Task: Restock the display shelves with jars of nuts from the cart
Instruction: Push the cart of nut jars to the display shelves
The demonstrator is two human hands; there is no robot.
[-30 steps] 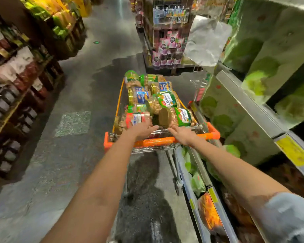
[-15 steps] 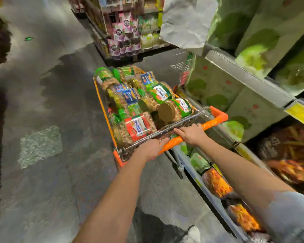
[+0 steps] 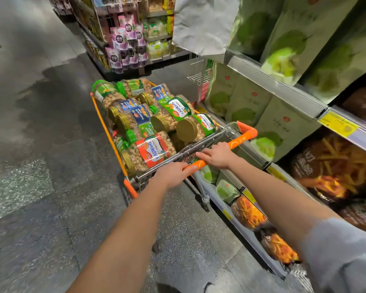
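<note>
1. As the head view shows it, the jars (image 3: 135, 115) lie on their sides, heaped in the cart (image 3: 106, 132), just beyond the handle (image 3: 243, 138).
2. Your left hand (image 3: 173, 173) curls over the handle near its left end. Your right hand (image 3: 218, 154) rests on it further right, fingers fairly straight and reaching toward the wire rim. Neither holds a jar.
3. The red-labelled jar (image 3: 150, 152) lies just past your left hand, behind the wire. A gold-lidded jar (image 3: 195, 127) lies just beyond your right.
4. Judge them heavy for their size: stiff clear plastic, packed with nuts, with smooth labels that may slip. Take one round the middle of the body, and expect its neighbours to roll when it leaves the heap.
5. The shelves (image 3: 273, 85) stand close on your right, holding green boxes (image 3: 247, 102) and snack bags (image 3: 336, 172). No nut jars show on them here.
</note>
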